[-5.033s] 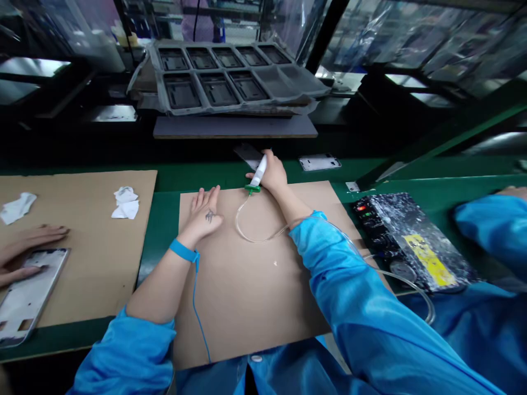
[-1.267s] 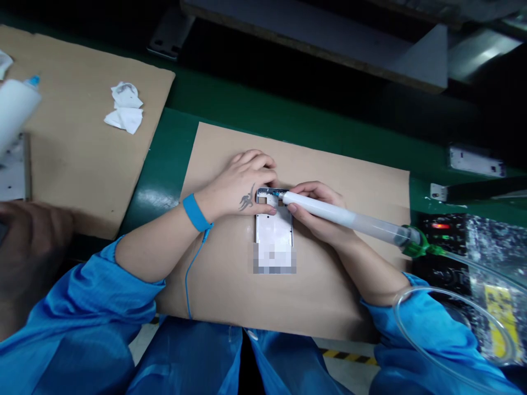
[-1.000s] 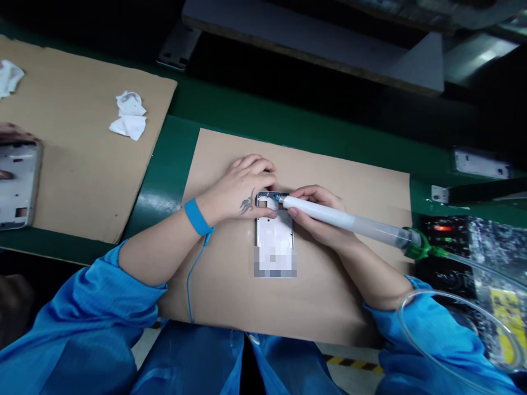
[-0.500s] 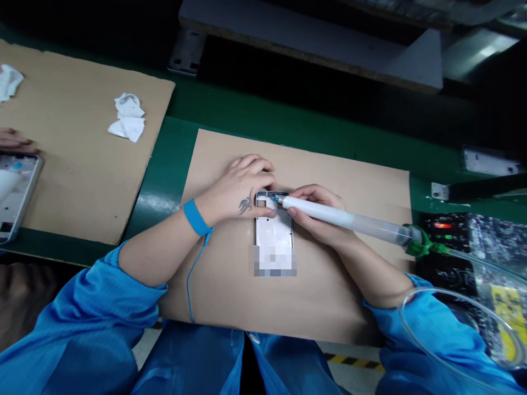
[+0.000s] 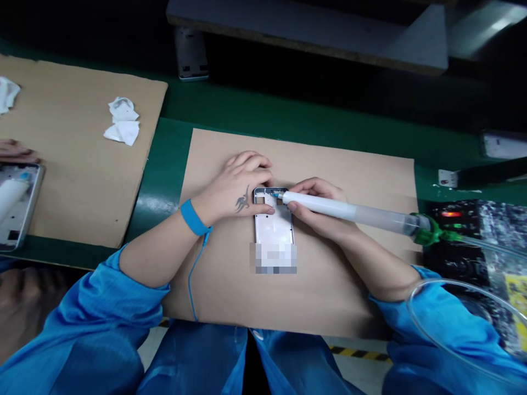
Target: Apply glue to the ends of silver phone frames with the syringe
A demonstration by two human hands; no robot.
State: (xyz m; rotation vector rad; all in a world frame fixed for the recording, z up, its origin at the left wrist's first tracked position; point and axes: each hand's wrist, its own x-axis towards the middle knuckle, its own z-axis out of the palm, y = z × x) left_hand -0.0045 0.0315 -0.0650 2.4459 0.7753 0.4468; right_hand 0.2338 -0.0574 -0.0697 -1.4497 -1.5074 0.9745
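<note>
A silver phone frame lies upright on a brown cardboard mat. My left hand presses down on its top left corner, fingers curled over the edge. My right hand pinches a long white dispensing syringe, whose blue tip touches the frame's top edge. A green fitting joins the syringe to a clear hose. A blue wrist strap with a cord circles my left wrist.
A second cardboard mat at left carries crumpled white wipes. Another person's hand works on a phone frame there. A dispenser controller with a red light sits at right. Other frames lie on the belt behind.
Five seconds ago my hands lay on the bare mat near the belt. Now the frame is on the mat, and over the last second the syringe tip stays at its top edge.
</note>
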